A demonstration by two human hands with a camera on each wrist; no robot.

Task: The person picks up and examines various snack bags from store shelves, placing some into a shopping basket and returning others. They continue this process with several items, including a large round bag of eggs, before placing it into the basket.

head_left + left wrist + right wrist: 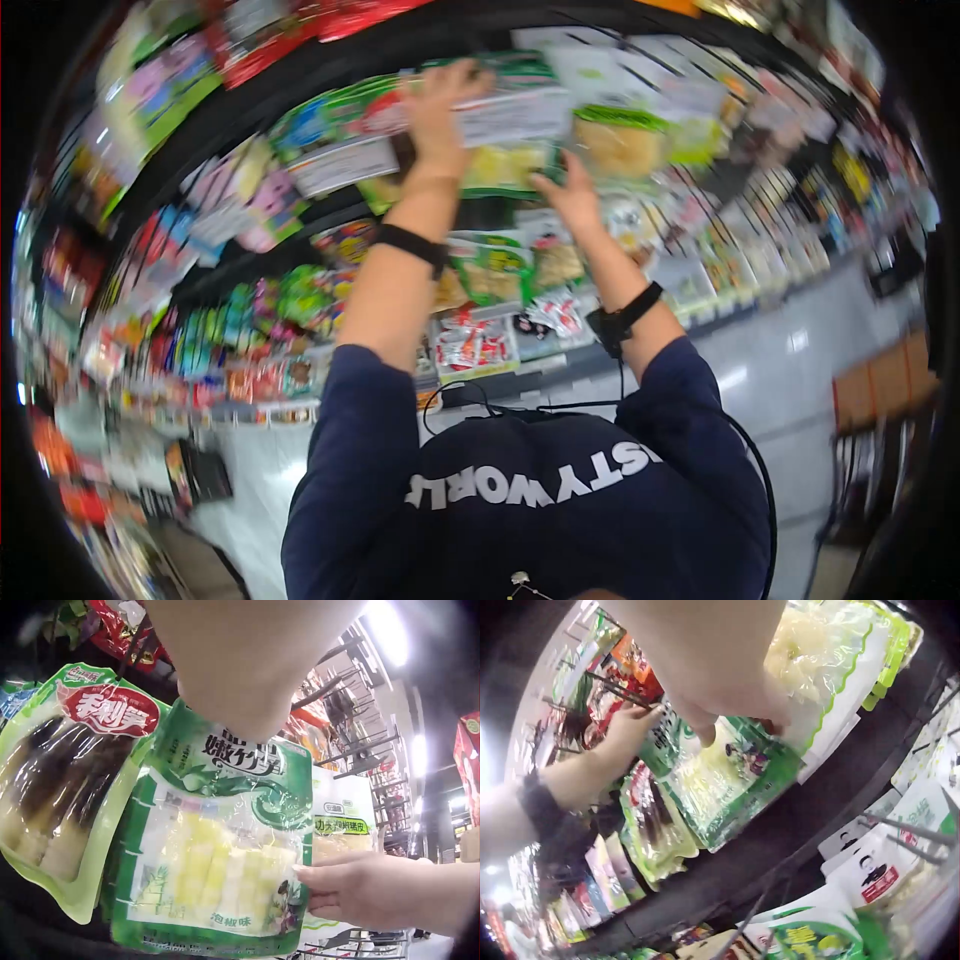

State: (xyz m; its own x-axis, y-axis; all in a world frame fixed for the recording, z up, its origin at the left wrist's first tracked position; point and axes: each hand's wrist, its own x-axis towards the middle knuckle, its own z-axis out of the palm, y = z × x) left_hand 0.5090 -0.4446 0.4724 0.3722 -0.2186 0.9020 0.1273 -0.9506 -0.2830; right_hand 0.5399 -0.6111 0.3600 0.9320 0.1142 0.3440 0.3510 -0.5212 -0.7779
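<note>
A green-edged packet of bamboo shoots (225, 862), with pale yellow pieces behind a clear window, hangs on the rack in the left wrist view. My left hand (440, 115) grips it by the top edge, near a metal peg in the right wrist view. At its side edge, my right hand (356, 889) pinches it, thumb on the front and fingers behind. Beside it hangs another packet (67, 780) with dark-tipped shoots and a red label. On the other side is a clear packet of pale food (620, 145).
Metal pegs (619, 690) stick out around the hands. Lower shelves hold more bagged snacks (490, 270) and a tray of small red-and-white packets (472, 345). Price cards (345, 165) hang in front of the packets. Tiled floor (770, 370) and a cardboard box (885, 380) lie to the right.
</note>
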